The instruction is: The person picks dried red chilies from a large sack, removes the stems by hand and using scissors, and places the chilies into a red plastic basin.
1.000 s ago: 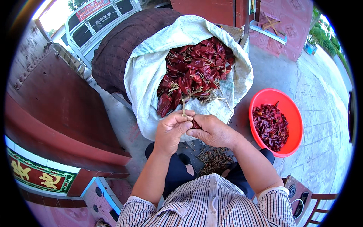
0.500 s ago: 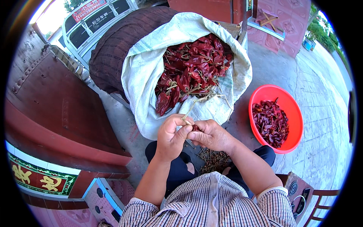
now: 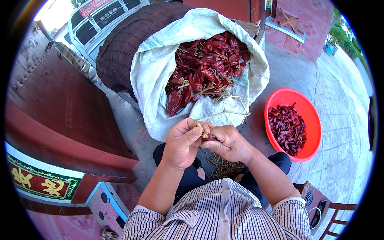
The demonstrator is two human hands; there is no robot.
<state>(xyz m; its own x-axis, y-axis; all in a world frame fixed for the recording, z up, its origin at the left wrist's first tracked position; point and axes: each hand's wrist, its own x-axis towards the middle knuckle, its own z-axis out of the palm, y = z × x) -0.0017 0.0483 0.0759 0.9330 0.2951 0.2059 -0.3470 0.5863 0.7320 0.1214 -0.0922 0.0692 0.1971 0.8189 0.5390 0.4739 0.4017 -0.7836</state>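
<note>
My left hand (image 3: pixel 183 143) pinches the base of a thin, pale dried stalk (image 3: pixel 224 112), whose branching end sticks out to the right over the sack's edge. Close against it, my right hand (image 3: pixel 230 143) grips a dark red dried chili pepper (image 3: pixel 209 137), partly covered by the fingers. Both hands meet just in front of an open white woven sack (image 3: pixel 154 76). Inside that sack lies a heap of red dried chilies (image 3: pixel 212 64) with stems among them. To the right, a red plastic basin (image 3: pixel 315 130) holds more dried chilies (image 3: pixel 286 130).
A dark cloth-covered bulk (image 3: pixel 120 52) stands behind the sack's left side. Broken stems (image 3: pixel 224 167) litter the ground between my feet. At left is a big dark red metal door (image 3: pixel 68 108). A small table (image 3: pixel 316 200) with a coil on it stands at lower right.
The stalk has swung from pointing up to lying more toward the right. More of the chili shows between my hands, which stay close together. The view has shifted slightly.
</note>
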